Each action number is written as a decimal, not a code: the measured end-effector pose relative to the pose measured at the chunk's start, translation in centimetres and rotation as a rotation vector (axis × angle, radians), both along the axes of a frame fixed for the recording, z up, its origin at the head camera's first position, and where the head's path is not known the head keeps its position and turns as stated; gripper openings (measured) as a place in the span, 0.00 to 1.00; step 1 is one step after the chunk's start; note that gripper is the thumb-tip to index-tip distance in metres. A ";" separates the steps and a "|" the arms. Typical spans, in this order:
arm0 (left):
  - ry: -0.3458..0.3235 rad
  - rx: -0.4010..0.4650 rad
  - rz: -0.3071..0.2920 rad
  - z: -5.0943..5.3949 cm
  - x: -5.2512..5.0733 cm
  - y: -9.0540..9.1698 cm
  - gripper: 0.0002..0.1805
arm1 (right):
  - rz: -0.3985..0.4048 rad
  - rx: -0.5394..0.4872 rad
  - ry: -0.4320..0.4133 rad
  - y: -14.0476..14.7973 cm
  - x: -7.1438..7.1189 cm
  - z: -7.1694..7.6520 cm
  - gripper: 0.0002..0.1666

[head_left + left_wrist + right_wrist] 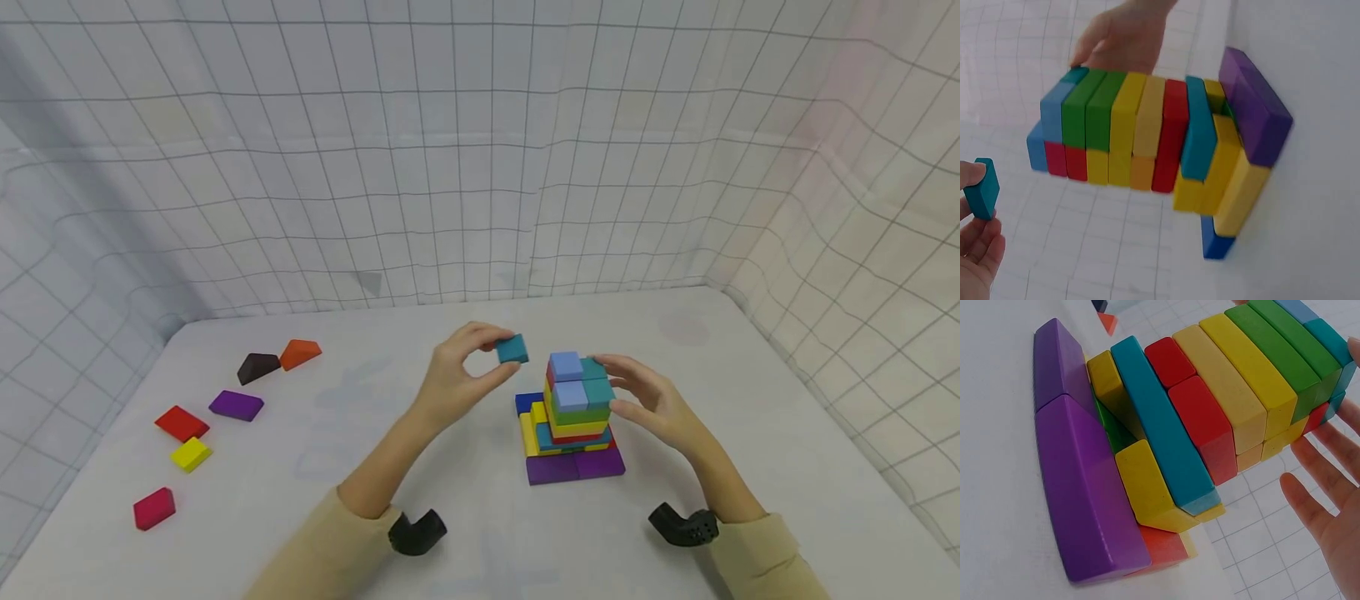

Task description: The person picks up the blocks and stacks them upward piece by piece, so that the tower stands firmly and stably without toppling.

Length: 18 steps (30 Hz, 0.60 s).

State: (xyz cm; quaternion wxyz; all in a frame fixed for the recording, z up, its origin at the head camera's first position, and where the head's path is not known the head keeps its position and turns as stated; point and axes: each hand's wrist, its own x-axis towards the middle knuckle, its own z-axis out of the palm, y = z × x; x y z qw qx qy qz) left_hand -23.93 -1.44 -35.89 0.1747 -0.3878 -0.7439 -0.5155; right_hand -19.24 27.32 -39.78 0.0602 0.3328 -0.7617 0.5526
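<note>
My left hand pinches a small teal block between thumb and fingers, raised left of a block tower. In the left wrist view the same teal block is apart from the tower. The tower has layers of green, yellow, red and teal over a wider base with purple blocks in front. Two light blue blocks and two teal ones form its top. My right hand is at the tower's upper right side, fingers spread and fairly straight, a thumb tip touching a top teal block.
Loose blocks lie at the left of the white table: black, orange, purple, red, yellow and crimson. A grid-patterned curtain surrounds the back and sides.
</note>
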 end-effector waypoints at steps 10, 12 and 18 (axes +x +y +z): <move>-0.043 -0.057 -0.115 0.6 0.1 6.7 0.17 | 0.018 -0.021 0.011 0.0 -0.3 -0.2 0.33; -0.040 -0.086 -0.120 0.5 0.1 7.4 0.17 | 0.016 -0.022 0.015 0.0 -0.2 -0.1 0.35; -0.050 -0.160 -0.102 0.1 0.3 8.2 0.18 | 0.008 -0.029 0.004 -0.1 0.0 0.3 0.37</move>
